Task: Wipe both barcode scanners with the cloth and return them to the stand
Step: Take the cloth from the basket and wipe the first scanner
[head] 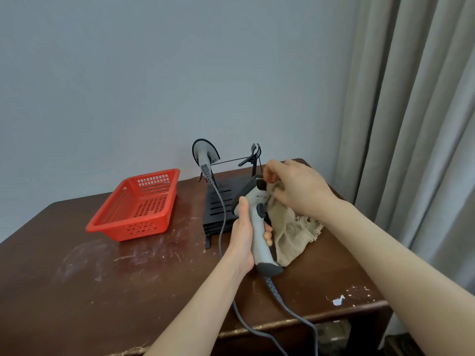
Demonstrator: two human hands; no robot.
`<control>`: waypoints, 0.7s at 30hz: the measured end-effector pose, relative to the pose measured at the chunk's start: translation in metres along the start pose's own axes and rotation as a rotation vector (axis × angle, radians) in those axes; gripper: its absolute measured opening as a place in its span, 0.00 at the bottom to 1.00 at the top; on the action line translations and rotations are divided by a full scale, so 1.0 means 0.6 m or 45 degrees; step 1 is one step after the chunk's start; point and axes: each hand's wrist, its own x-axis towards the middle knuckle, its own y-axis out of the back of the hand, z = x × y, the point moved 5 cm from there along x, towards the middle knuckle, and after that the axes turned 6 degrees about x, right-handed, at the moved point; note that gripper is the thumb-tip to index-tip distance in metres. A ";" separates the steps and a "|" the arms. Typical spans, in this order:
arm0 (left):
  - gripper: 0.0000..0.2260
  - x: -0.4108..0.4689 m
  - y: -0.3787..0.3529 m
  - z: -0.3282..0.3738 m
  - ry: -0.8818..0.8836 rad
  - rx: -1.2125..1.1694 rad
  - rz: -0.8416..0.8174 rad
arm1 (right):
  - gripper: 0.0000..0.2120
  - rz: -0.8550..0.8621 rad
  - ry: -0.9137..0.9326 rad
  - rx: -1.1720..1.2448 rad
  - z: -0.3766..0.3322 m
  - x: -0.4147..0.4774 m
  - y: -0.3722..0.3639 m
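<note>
A person's left hand keeps a closed grip on the handle of a grey barcode scanner above the brown surface, while the right hand, fingers pinched on a beige cloth, rubs its head. The second scanner sits in the black stand. Steadying the handle and working the cloth around the scan window and trigger should clean it best.

Scanner cable beyond bottom edge

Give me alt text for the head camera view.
A left hand holds a grey barcode scanner while the right hand wipes its head with a beige cloth. Behind, a second scanner sits on a black stand.
</note>
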 end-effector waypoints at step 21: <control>0.35 0.004 -0.001 -0.002 -0.008 -0.064 0.033 | 0.10 0.388 -0.055 0.428 -0.010 -0.030 -0.027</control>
